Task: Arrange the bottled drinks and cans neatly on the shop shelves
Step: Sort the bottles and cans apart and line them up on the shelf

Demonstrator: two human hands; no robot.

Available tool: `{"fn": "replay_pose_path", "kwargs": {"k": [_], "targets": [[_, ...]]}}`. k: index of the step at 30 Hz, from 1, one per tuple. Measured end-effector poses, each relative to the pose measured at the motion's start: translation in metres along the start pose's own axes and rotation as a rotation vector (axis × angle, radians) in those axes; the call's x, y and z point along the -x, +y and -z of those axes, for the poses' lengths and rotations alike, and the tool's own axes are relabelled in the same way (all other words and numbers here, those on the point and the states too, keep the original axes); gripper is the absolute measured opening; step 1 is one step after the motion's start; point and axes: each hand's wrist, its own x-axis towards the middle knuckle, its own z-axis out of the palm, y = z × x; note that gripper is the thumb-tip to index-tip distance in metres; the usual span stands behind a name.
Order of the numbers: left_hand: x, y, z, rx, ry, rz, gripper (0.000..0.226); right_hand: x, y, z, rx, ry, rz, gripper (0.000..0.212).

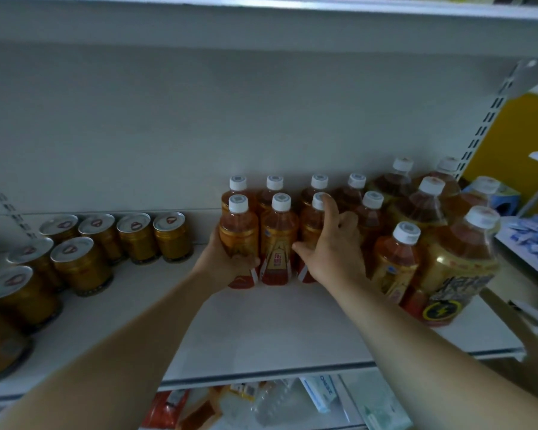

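Small amber drink bottles with white caps stand in two rows at the middle of the white shelf [261, 324]. My left hand [227, 262] wraps the front-left bottle [239, 234] low on its left side. My right hand [333, 246] is pressed on the third front bottle [311, 225], its fingers up by the cap and its thumb pointing left toward the middle bottle [279, 240]. Both forearms reach in from the bottom of the view. Gold cans [137, 237] with silver pull-tab lids stand in rows at the left.
Larger amber bottles [460, 268] with white caps crowd the right end of the shelf, one small bottle [395, 262] in front of them. Another shelf runs overhead. Below the front edge lie mixed packaged goods [261, 401]. A yellow wall [516, 135] shows at the right.
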Motion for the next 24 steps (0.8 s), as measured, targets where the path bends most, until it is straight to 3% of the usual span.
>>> {"fn": "replay_pose_path", "kwargs": {"k": [4,12,20,24], "targets": [[-0.002,-0.011,0.007,-0.048,-0.059,-0.058,0.088,-0.004,-0.008,0.001,0.043,-0.019,0.035,0.110],[-0.004,-0.034,0.000,-0.063,0.101,0.088,0.086,-0.008,0.000,0.001,-0.012,-0.121,0.097,0.102],[-0.004,-0.008,0.010,-0.311,-0.077,0.186,0.106,-0.012,-0.006,0.008,0.007,-0.176,0.052,0.105],[0.010,0.008,0.025,-0.451,-0.104,0.208,0.103,-0.014,-0.011,0.016,0.128,-0.157,0.113,0.103]]}}
